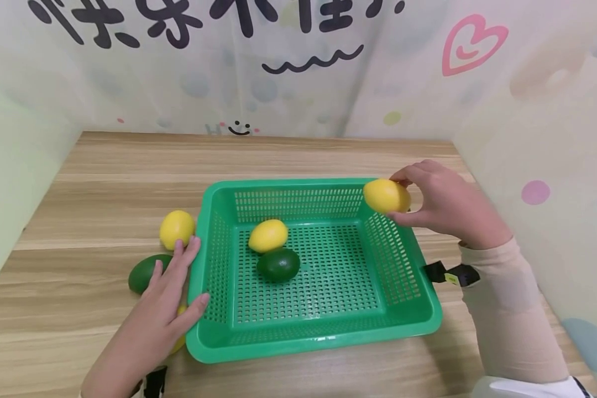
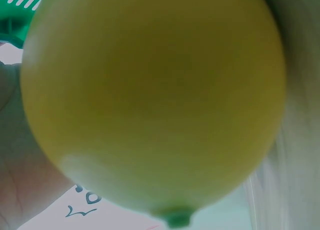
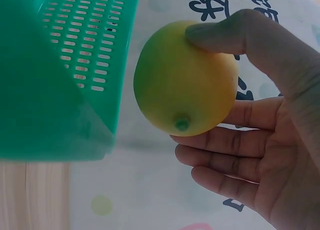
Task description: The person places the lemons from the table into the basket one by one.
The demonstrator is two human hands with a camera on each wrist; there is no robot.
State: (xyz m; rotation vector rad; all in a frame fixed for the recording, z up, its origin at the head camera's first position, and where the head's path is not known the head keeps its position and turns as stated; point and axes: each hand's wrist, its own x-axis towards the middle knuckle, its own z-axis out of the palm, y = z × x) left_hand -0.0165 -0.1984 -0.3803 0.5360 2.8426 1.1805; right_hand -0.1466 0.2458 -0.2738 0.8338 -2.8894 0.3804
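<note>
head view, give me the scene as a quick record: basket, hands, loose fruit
green basket: on the wooden table
inside basket: yellow lemon and dark green fruit, side by side
right hand: pinches another lemon near the basket's far right corner
left hand: fingers extended, at the basket's left rim
left of basket: third lemon, second dark green fruit, yellow fruit mostly hidden by left hand

Behind the wood-grain table hangs a pale, black-lettered backdrop.

Basket free at right; lemon, avocado obstruct left.
</note>
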